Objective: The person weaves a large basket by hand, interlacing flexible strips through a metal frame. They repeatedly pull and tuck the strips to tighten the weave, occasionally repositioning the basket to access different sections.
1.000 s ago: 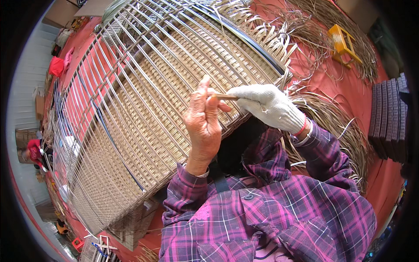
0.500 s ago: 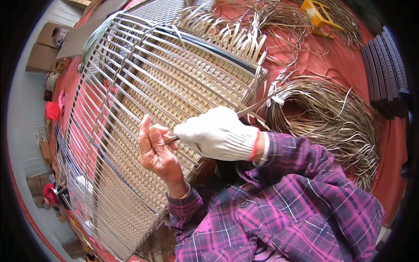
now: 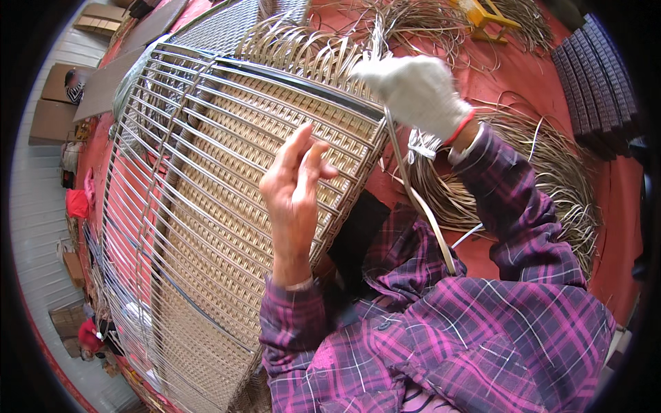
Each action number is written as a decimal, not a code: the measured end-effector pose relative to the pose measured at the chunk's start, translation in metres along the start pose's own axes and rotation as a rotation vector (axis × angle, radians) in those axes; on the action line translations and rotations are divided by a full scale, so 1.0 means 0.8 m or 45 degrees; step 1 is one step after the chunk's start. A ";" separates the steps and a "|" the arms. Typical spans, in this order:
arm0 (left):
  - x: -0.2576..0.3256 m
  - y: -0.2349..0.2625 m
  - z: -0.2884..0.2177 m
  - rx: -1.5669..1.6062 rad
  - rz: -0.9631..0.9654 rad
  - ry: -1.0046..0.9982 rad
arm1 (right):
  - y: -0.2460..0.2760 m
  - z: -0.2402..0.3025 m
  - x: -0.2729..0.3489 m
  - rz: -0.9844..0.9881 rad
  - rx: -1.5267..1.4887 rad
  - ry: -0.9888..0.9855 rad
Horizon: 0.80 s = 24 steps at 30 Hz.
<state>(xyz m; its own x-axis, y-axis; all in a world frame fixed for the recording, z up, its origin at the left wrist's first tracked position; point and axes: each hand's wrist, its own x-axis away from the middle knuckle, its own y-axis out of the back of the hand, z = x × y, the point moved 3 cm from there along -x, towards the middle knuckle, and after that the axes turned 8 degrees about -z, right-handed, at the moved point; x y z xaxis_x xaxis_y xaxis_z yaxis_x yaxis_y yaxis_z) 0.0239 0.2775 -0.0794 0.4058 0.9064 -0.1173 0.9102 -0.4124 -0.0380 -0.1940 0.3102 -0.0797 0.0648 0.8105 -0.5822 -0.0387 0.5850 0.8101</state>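
Observation:
A large woven wicker panel [image 3: 255,144] on a metal frame lies tilted before me, with bare metal rods [image 3: 155,158] across its left part. My right hand [image 3: 416,95], in a white knit glove, is raised beyond the panel's right corner, fingers closed. A flat beige-brown wicker strand [image 3: 421,203] runs from under this hand down to my lap; the exact grip is hidden by the glove. Over the weave hovers my bare left hand [image 3: 295,182], its fingers partly stretched and apart, holding nothing visible. Loose strand ends [image 3: 310,47] curl up along the panel's far edge.
To the right lies a big tied coil of wicker strands [image 3: 561,186] on the red floor covering [image 3: 482,82]. Beyond are more loose strands [image 3: 420,24], a yellow stool [image 3: 490,19] and stacked dark woven panels [image 3: 595,82]. Cardboard boxes [image 3: 54,122] stand far left.
My right hand has moved up and away to the right, apart from my left hand. My left hand has lifted slightly rightward, and the strand has left its fingers.

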 end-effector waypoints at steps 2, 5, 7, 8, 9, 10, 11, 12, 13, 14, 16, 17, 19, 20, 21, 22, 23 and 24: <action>-0.022 -0.016 0.017 0.302 0.025 0.300 | -0.011 0.031 0.000 -0.016 -0.096 0.161; -0.044 -0.018 0.035 0.522 -0.011 0.564 | -0.025 0.044 -0.014 0.190 -0.034 0.086; -0.053 -0.013 0.045 0.575 -0.046 0.736 | -0.020 0.048 -0.021 0.239 -0.093 0.330; -0.058 -0.010 0.049 0.611 -0.046 0.772 | -0.016 0.041 -0.027 0.215 -0.095 0.300; -0.062 -0.006 0.048 0.613 -0.008 0.734 | -0.007 0.032 -0.031 0.164 -0.217 0.203; -0.066 -0.004 0.050 0.619 0.018 0.731 | -0.003 0.028 -0.032 0.127 -0.217 0.149; -0.068 -0.002 0.052 0.601 0.001 0.737 | -0.002 0.024 -0.032 0.169 -0.138 0.035; -0.071 -0.005 0.054 0.610 0.066 0.718 | -0.006 0.027 -0.030 0.244 -0.107 0.086; -0.074 -0.006 0.057 0.568 0.088 0.743 | -0.007 0.030 -0.029 0.300 -0.141 0.197; -0.077 -0.007 0.058 0.524 0.105 0.757 | -0.011 0.032 -0.029 0.273 -0.110 0.215; -0.082 -0.007 0.060 0.478 0.171 0.801 | -0.019 0.033 -0.032 0.258 -0.336 0.239; -0.085 -0.007 0.060 0.435 0.213 0.831 | -0.027 0.026 -0.033 0.351 -0.350 0.124; -0.090 -0.007 0.060 0.390 0.316 0.893 | -0.039 0.010 -0.040 0.445 -0.704 -0.109; -0.093 -0.009 0.060 0.377 0.384 0.867 | -0.045 0.006 -0.039 0.534 -0.750 -0.098; -0.093 -0.009 0.061 0.324 0.412 0.858 | -0.049 0.003 -0.038 0.583 -0.916 -0.139; -0.094 -0.010 0.063 0.270 0.440 0.847 | -0.054 -0.001 -0.035 0.668 -1.019 -0.241; -0.093 -0.010 0.063 0.264 0.483 0.819 | -0.057 -0.001 -0.031 0.743 -1.149 -0.319; -0.091 -0.010 0.065 0.285 0.434 0.788 | -0.058 -0.001 -0.029 0.665 -1.094 -0.280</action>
<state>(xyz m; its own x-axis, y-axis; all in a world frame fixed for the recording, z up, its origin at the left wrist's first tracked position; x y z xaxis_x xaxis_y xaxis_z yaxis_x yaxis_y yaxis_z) -0.0175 0.2098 -0.1218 0.6956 0.5829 0.4199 0.7135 -0.6289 -0.3090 -0.1948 0.2647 -0.1037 0.0128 0.9970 -0.0757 -0.8092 0.0549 0.5850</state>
